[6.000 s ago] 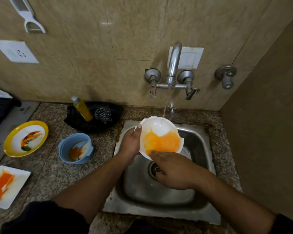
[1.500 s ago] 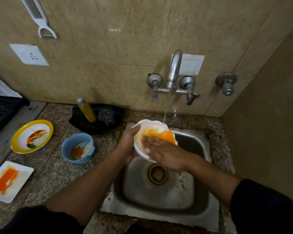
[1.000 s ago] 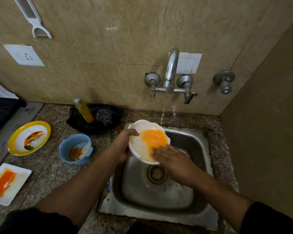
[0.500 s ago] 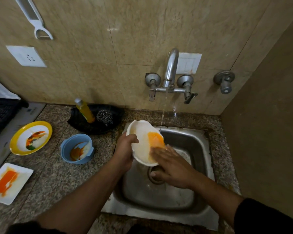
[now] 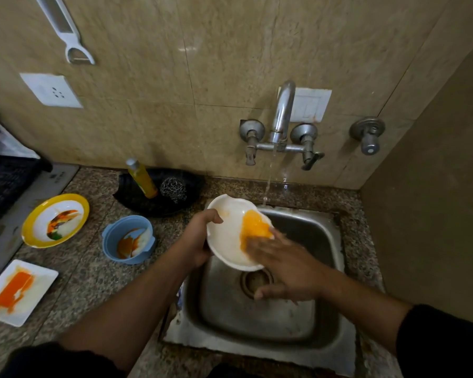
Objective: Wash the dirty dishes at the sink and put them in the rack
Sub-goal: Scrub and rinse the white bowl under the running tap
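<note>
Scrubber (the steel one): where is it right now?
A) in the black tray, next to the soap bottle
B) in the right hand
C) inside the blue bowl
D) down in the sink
A: the scrubber lies in the black tray on the counter, just right of the soap bottle.

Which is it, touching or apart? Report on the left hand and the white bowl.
Touching. The head view shows the left hand gripping the white bowl, thumb hooked over its rim.

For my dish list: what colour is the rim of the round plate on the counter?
The round plate has a yellow rim; the head view shows it best.
</note>
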